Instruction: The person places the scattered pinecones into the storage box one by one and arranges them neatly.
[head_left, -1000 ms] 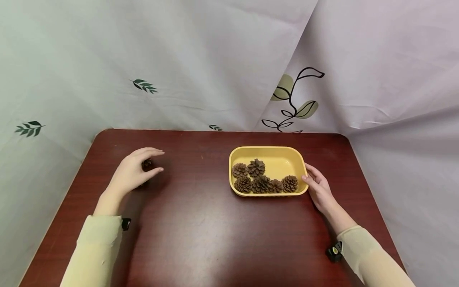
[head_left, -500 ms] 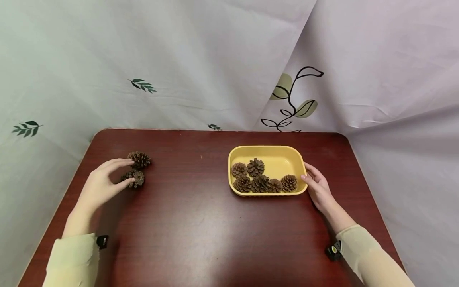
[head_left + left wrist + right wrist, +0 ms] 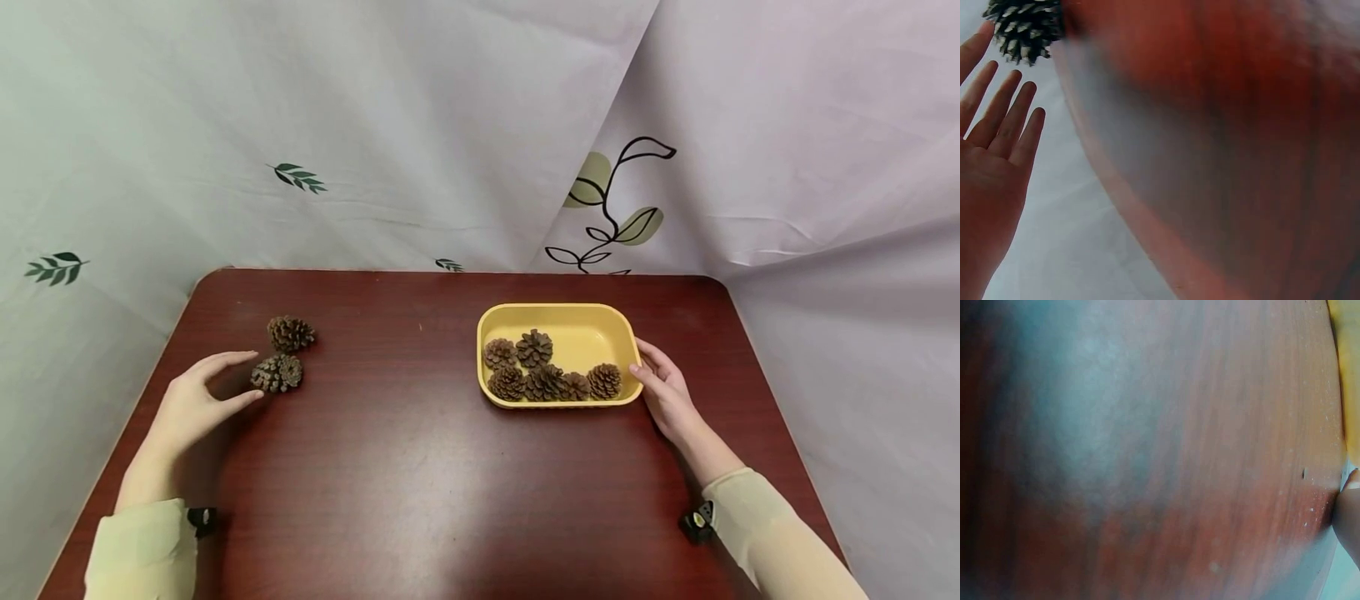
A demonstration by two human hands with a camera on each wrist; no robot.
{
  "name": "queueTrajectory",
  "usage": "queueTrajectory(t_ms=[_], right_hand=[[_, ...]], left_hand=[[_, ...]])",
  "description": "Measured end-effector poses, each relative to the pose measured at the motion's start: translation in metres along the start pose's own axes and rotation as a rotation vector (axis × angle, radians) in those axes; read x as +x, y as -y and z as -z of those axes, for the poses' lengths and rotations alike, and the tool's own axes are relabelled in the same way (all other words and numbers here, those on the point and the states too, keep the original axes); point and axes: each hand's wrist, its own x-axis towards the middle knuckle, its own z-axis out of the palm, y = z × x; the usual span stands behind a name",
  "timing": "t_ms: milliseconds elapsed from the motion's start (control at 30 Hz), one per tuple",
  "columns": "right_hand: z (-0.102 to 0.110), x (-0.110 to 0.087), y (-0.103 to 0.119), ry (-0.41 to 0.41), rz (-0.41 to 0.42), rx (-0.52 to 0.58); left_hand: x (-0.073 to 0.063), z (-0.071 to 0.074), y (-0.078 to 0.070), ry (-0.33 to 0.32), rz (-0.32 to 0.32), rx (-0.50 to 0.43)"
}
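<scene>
Two brown pine cones lie close together at the left of the table in the head view, a farther pine cone [image 3: 291, 333] and a nearer pine cone [image 3: 277, 373]. My left hand [image 3: 193, 402] is just left of the nearer one, thumb and fingers spread apart around its near side and holding nothing. In the left wrist view its fingers [image 3: 1000, 122] are extended below a pine cone [image 3: 1027, 28]. At the right, my right hand [image 3: 670, 400] grips the right end of a yellow plastic tray [image 3: 555, 312], thumb at the rim. Several pine cones [image 3: 545, 382] sit inside, mostly along its near and left sides.
The dark red wooden table [image 3: 390, 467] has rounded far corners. Pale cloth [image 3: 390, 150] with printed leaves hangs behind and beside it. A small black device [image 3: 699, 522] is worn at the right wrist, another black device [image 3: 202, 522] at the left.
My left hand has moved left and back toward me, bringing both loose pine cones into full view. My right hand keeps its hold on the tray, which has stayed in place.
</scene>
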Motion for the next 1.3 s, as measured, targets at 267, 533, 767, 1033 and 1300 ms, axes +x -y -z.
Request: queueTrajectory(t_ms=[267,533,767,1033,1300], right_hand=[[0.000,0.000,0.001,0.002,-0.004,0.002],[0.001,0.000,0.001,-0.006,-0.002,-0.004],[0.000,-0.001,0.000,-0.009,-0.003,-0.006],[-0.001,-0.002,0.000,-0.012,-0.004,-0.008],[-0.001,-0.001,0.000,-0.011,0.003,-0.012]], left_hand=[[-0.007,-0.001,0.007,0.059,0.120,-0.005],[0.000,-0.007,0.010,0.092,0.133,-0.053],[0.002,-0.008,0.010,0.110,0.139,-0.075],[0.003,-0.009,0.011,0.120,0.135,-0.092],[0.005,-0.009,0.008,0.128,0.154,-0.052]])
